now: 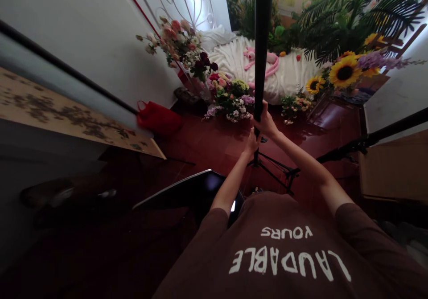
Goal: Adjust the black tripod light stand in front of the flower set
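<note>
A black tripod stand [262,45] rises upright in front of me. Its pole runs out of the top of the view, and its spread legs [272,167] are low on the floor. My right hand [266,121] is wrapped around the pole. Just below it, my left hand [253,142] grips the same pole, its fingers partly hidden. Both hands are closed, and the pole passes between them.
Bunches of flowers [234,96] and a white draped cloth [227,51] lie ahead. Sunflowers [346,71] stand at right, near another black pole [397,127]. At left are a red bag [155,118] and a painted panel [76,116]. A dark screen [190,187] is beside my left arm.
</note>
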The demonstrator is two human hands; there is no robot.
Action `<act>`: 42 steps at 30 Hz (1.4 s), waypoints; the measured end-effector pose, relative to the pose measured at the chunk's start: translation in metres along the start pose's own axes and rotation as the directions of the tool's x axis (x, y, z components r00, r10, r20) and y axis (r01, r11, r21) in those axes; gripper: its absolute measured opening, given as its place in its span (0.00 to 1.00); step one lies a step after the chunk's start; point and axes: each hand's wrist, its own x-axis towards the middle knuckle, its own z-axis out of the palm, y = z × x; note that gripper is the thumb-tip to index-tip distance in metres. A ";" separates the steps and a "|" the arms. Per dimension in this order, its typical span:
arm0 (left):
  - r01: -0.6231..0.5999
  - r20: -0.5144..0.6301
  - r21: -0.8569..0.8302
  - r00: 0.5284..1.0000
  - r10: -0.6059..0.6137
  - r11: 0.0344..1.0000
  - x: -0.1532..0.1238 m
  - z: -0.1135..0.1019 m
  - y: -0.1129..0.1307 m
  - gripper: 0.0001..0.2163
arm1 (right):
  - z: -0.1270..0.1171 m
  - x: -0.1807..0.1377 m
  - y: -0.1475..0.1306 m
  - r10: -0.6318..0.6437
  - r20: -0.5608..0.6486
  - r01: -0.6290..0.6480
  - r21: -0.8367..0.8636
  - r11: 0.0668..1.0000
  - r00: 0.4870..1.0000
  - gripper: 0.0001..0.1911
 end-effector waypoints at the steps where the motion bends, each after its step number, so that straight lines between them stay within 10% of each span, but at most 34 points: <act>1: -0.017 -0.012 -0.012 1.000 0.016 1.000 0.000 0.001 -0.003 0.30 | 0.005 -0.006 0.005 0.029 0.000 -0.029 -0.003 1.000 1.000 0.35; 9: -0.126 -0.035 -0.049 0.992 0.124 0.991 0.004 0.009 -0.031 0.37 | 0.032 -0.032 0.029 0.154 -0.013 -0.155 -0.043 0.987 0.988 0.33; 21: -0.091 -0.076 -0.002 0.993 0.090 0.996 0.000 0.009 -0.012 0.21 | -0.035 -0.082 0.036 0.029 0.216 -0.026 -0.020 0.999 0.976 0.31; 32: 0.046 -0.051 0.057 0.998 -0.043 0.997 -0.003 0.009 -0.003 0.24 | -0.012 -0.118 0.037 0.344 0.201 -0.356 0.028 0.934 0.917 0.22; 35: 0.076 -0.056 0.054 0.996 -0.073 0.996 -0.003 0.009 -0.002 0.26 | 0.000 -0.115 0.035 0.525 0.149 -0.545 0.284 0.789 0.838 0.20; 42: 0.066 -0.058 0.047 0.996 -0.063 0.997 -0.003 0.008 0.005 0.30 | 0.013 -0.107 0.036 0.833 0.305 -0.757 0.625 0.191 0.462 0.12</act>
